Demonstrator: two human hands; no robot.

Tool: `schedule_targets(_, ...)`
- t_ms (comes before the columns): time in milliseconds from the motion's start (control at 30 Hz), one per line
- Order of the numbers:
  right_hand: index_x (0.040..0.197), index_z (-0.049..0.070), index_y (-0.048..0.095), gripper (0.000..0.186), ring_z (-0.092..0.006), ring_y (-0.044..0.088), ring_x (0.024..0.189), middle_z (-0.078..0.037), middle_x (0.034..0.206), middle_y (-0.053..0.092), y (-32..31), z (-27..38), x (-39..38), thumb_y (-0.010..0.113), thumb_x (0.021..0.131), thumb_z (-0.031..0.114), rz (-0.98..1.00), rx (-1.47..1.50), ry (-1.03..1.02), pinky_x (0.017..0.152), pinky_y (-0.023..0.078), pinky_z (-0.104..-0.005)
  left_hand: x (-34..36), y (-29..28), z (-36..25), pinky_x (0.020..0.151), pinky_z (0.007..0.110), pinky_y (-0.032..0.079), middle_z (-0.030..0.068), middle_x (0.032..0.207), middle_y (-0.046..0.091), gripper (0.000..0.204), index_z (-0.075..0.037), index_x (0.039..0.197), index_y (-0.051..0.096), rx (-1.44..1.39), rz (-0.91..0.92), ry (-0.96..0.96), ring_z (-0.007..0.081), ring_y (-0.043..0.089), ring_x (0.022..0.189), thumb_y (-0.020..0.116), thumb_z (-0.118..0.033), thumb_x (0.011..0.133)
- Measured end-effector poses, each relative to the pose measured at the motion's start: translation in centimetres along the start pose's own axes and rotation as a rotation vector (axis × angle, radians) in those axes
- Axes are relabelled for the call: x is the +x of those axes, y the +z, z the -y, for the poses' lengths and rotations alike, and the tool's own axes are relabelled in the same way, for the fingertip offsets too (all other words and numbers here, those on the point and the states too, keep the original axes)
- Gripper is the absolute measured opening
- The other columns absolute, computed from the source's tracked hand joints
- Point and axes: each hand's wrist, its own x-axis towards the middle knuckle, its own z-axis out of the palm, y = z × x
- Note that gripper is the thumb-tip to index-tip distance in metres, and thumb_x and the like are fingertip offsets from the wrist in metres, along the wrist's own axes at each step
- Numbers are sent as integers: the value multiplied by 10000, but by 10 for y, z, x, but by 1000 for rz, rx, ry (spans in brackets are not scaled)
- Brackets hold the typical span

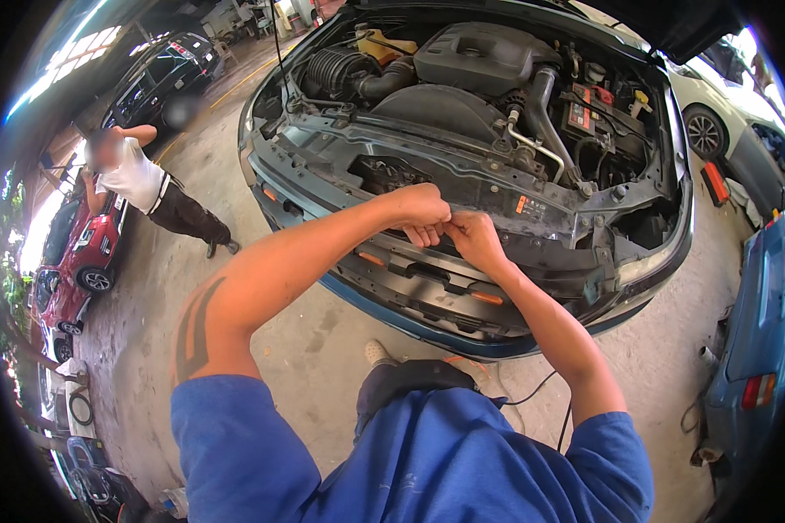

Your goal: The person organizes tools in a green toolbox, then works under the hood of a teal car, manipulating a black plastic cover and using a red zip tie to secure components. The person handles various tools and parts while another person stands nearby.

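My left hand [420, 212] and my right hand [474, 237] meet over the front edge of a blue car's open engine bay. Both have their fingers curled in, thumbs and fingertips pressed together where they touch. Whatever is pinched between them is too small or hidden to name. Just beneath them runs the black front panel [549, 257] at the top of the car's nose. Below that is the front end [410, 279] with its grille opening bare and orange markers showing. A dark opening [384, 172] in the panel lies just beyond my left hand.
Farther in are the black engine cover [484, 54], a metal pipe [545, 113] and the battery [578, 113]. A blue body part with a tail lamp [731, 383] stands at right, near a white car [724, 109]. Another person [144, 179] stands at left before a red car [87, 244].
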Motion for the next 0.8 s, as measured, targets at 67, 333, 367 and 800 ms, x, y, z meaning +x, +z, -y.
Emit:
schedule_targets(67,991,-25,768,144,-424,636,699,-237,837,693,2,0,0,713,939,98,-63,38,-142,642,497,-452,9,0,0,713,404,628,198,876,773,338,48,921,767,777,-50,250,313,761,785,679,-276,965)
schedule_targets(333,1004,-11,771,167,-438,628,703,-237,831,679,0,0,-4,726,953,141,-90,-51,-51,639,492,-461,3,-12,4,780,426,601,125,830,764,209,-55,810,779,1412,-391,839,297,749,854,748,-259,845)
schedule_targets(367,1007,-8,770,167,-426,632,690,-238,824,676,1,0,-6,725,955,143,-88,-79,-51,635,491,-456,-4,-9,5,778,437,610,152,828,766,268,-43,799,772,1205,-484,704,308,757,843,751,-304,855)
schedule_targets(800,835,-56,626,171,-149,407,585,-135,639,492,6,-13,2,678,960,48,-56,2,5,547,365,-350,-2,25,8,556,367,647,155,695,735,559,63,782,737,71,-292,43,254,737,568,524,-353,1089)
